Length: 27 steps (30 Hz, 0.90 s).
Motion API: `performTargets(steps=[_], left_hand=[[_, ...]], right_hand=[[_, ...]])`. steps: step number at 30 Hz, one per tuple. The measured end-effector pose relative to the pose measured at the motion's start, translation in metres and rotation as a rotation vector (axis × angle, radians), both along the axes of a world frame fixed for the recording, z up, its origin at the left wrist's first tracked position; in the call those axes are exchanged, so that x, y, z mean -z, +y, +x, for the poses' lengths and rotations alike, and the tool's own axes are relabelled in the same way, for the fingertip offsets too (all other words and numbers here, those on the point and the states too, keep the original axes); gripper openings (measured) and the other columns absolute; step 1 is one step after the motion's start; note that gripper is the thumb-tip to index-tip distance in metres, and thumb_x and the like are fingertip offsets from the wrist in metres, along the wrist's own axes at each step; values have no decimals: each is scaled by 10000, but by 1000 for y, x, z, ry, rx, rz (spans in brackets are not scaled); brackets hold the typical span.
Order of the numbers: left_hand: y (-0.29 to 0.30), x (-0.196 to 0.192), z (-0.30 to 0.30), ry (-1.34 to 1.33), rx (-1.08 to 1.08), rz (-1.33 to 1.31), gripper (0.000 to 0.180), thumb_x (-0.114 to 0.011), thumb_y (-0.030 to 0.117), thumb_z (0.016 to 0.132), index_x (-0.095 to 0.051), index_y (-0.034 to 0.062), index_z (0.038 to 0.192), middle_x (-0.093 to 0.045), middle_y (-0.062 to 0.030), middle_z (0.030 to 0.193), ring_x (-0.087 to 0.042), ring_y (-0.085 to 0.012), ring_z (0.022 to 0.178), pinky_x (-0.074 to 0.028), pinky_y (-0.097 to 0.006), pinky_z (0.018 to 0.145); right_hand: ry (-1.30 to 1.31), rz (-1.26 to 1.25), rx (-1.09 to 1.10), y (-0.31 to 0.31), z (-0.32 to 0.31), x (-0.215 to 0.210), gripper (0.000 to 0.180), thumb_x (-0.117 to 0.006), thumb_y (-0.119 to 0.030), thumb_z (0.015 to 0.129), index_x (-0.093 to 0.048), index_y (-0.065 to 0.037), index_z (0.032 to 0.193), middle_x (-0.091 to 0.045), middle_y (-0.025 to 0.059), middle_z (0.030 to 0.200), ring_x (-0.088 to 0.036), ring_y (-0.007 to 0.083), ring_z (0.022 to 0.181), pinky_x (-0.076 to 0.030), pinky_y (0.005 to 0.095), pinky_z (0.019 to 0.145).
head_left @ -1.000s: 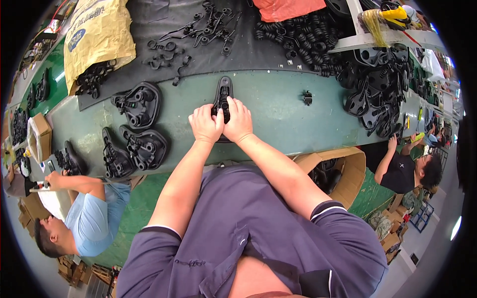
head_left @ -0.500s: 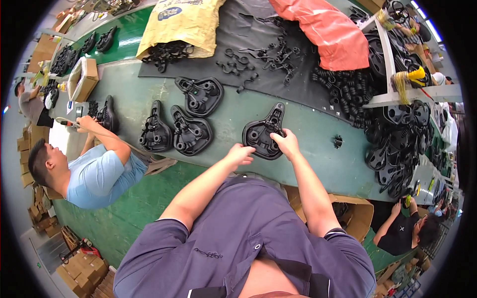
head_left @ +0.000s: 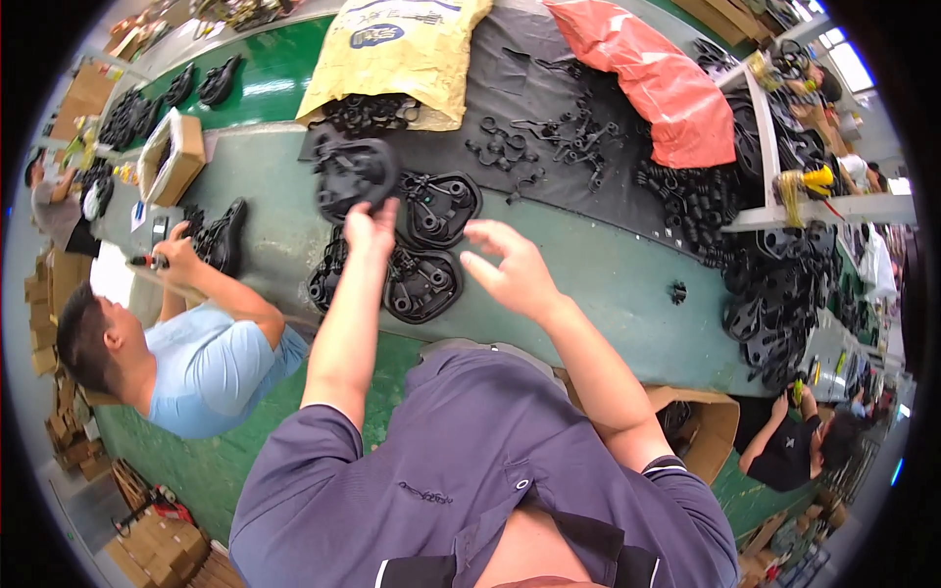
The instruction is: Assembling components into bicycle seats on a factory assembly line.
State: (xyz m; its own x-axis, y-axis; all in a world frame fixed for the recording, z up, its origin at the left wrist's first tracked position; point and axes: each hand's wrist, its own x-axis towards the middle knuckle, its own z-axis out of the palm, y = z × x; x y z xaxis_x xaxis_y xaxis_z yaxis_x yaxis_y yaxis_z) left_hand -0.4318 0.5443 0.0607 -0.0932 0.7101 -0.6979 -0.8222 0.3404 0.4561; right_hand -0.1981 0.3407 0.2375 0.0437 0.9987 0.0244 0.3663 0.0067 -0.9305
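My left hand [head_left: 369, 231] grips the wide end of a black plastic bicycle saddle [head_left: 355, 174], underside showing, raised a little above the bench and slightly blurred. Under and beside that arm lie more saddles: one to the right [head_left: 441, 209], one nearer me [head_left: 423, 284], and another partly hidden behind my left forearm [head_left: 327, 278]. My right hand [head_left: 512, 270] is off the bench with fingers spread and nothing in it, just right of those saddles.
Beyond, a yellow sack [head_left: 397, 64] and a red sack [head_left: 652, 83] spill small black clamps onto a black sheet [head_left: 510, 88]. Dark parts pile up at right [head_left: 779, 304]. A co-worker in light blue [head_left: 201, 363] handles a tool at left. A cardboard box [head_left: 711, 431] stands below the bench edge.
The saddle that lay before me has been lifted and carried left and away by my left hand. My right hand has let go of it and opened. The view has shifted slightly.
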Motion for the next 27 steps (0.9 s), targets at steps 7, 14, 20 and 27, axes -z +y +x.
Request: performTargets(steps=[7,14,20,27], left_hand=[[143,142,-156,-7,158,51,355,-625,256,1055,-674,125,1382,-689,-81,1391,-645,-286,1262,-616,-431,1031],[198,130,-83,216,168,-298,581,-383,333,1151,-373,-97,1540,-574,-291,1485,-611,-476,1323,-613,-612,1031],[61,95,22,914,405,207,215,-582,178,977,-682,18,874,-696,-102,787,-681,-234,686,-544,-355,581],[-64,19,117,1455,265,586,474,-664,187,1023,-557,-108,1377,-674,-221,1321,-656,-290,1204,-514,-389,1044]], right_hand=[[-116,-223,170,-87,33,-26,317,-747,-171,989,-729,-17,1265,-753,138,1230,-737,251,1094,-587,381,987],[-409,120,475,-156,42,-179,303,-766,-165,890,-702,31,1112,-723,200,1126,-694,395,1088,-573,465,938],[-708,-63,484,-223,-3,-312,437,-818,-274,731,-746,15,1051,-747,153,1041,-742,313,961,-639,431,861],[-1206,-137,470,-292,11,-313,376,-648,-189,841,-752,81,1080,-748,192,1034,-691,279,862,-575,352,789]])
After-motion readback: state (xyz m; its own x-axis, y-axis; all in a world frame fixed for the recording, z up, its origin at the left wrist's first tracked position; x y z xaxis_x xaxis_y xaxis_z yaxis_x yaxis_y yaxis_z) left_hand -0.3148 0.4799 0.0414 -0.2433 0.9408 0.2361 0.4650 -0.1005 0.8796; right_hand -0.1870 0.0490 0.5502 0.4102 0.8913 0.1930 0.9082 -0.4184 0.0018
